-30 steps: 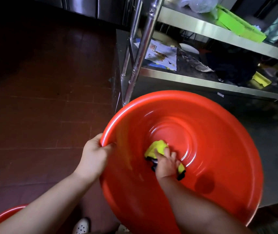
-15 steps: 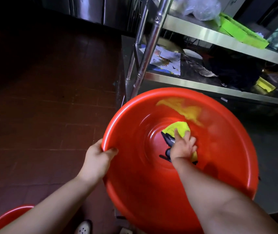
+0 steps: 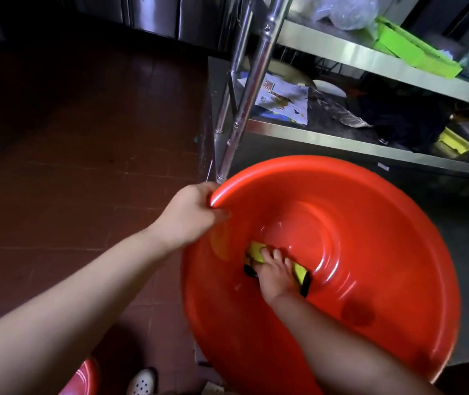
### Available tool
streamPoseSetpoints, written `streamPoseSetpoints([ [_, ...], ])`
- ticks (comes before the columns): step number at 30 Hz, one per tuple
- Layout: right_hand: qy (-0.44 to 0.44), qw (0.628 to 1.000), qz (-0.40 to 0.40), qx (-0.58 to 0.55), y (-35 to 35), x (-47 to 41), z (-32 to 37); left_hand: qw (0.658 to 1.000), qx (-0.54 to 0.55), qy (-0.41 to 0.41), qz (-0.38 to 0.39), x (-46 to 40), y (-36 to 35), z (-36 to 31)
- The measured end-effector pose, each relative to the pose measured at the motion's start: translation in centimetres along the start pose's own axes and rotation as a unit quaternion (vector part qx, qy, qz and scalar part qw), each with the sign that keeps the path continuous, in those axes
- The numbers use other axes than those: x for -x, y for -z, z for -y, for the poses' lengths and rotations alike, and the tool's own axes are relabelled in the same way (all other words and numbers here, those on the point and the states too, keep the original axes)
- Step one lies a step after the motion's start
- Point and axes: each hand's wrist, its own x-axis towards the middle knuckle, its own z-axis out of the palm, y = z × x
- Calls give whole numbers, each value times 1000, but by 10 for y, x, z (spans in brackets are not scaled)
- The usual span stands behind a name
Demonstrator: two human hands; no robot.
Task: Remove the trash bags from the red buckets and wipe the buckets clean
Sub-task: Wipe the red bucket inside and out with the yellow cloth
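Lower left of the frame: rim of a second red bucket [image 3: 83, 376], partly cut off, and beside it a white perforated shoe [image 3: 141, 382] on the dark tiled floor [image 3: 70, 138]. Lower centre to right: the red bucket [image 3: 370, 223] being cleaned, tilted toward the camera, no trash bag in it. Right hand [image 3: 277, 270], inside the bucket at the near edge of its base, fingers spread flat and pressing a yellow cloth [image 3: 257, 252] with black trim; a second earlier it was in much the same spot, half a second earlier at the far side of the base, so the wiping stroke had run out and back. Left hand [image 3: 190, 212], fingers curled over the rim at centre left, had shifted higher along the rim. Judgement: bag removal done for this bucket, wiping mid-course. Beyond, upper right: steel shelving [image 3: 327, 138] carrying printed paper [image 3: 282, 101], a green tray [image 3: 416, 49] and a clear plastic bag [image 3: 344, 10].
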Motion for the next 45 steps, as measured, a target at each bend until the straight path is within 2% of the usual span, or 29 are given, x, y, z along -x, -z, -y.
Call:
streamPoseSetpoints([
  [2,4,1000,-12,-4,-2,0,-1,1000,-28,-5,10,-4,-6,-2],
  [5,-4,998,-51,-28,7,-6,-3,1000,-14,16,9,-3,-8,6],
  [10,-75,991,-106,-33,50,-42,-6,998,12,49,-21,4,-1,17],
  [12,-85,991,-105,0,61,-53,-15,997,30,62,-25,9,0,21],
  [15,-95,986,-129,57,58,-48,-25,995,47,76,-46,19,-4,28],
  [27,-258,954,-147,28,29,-18,-54,982,104,102,-117,36,-21,50],
  [29,-268,948,-170,-32,31,-8,-47,980,114,104,-127,38,-23,50],
  [31,-289,938,-154,-114,22,-2,-42,978,123,105,-131,42,-25,50],
  [33,-330,915,-136,-190,-4,-5,-41,977,124,109,-133,45,-26,51],
  [35,-341,896,-127,-256,0,0,-23,976,124,112,-139,48,-26,51],
  [37,-376,864,-83,-325,2,3,-9,975,123,115,-143,49,-27,49],
  [38,-406,850,-56,-331,-4,1,-1,975,122,116,-145,49,-27,49],
  [41,-453,826,-47,-333,-7,-2,22,972,127,122,-153,48,-28,46],
  [43,-439,813,-56,-378,0,-8,32,970,129,131,-157,45,-27,45],
  [44,-425,802,-29,-418,8,-9,33,970,126,136,-156,44,-26,45],
  [45,-414,809,-4,-417,13,-10,33,970,125,139,-154,43,-24,43],
])
